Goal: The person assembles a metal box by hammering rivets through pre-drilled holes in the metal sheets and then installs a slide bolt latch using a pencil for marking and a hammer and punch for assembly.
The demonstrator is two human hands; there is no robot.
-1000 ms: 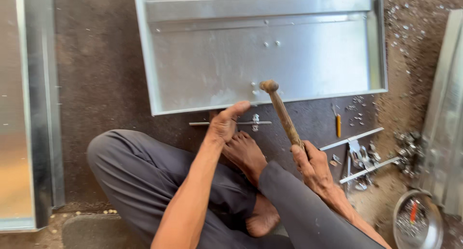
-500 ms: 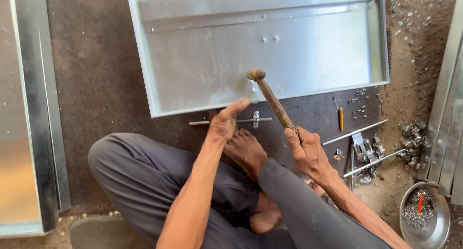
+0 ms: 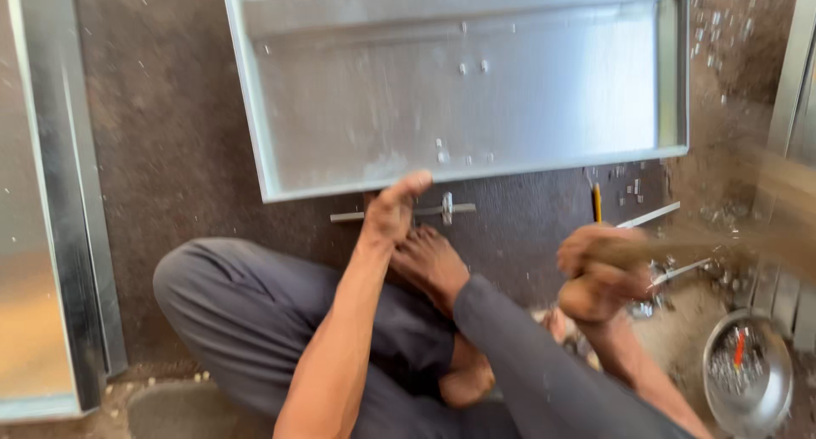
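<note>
Down at the lower right, well clear of the galvanised sheet-metal tray, a round steel bowl holds small metal fasteners and a red-handled tool. The tray lies open on the dark floor, its near edge raised, with bare floor to its left as far as a long steel channel. The left hand presses that near edge, its grip loose, thumb on the lip. Right of the tray's near corner, the right hand has its grip closed around a wooden hammer handle, blurred brown.
</note>
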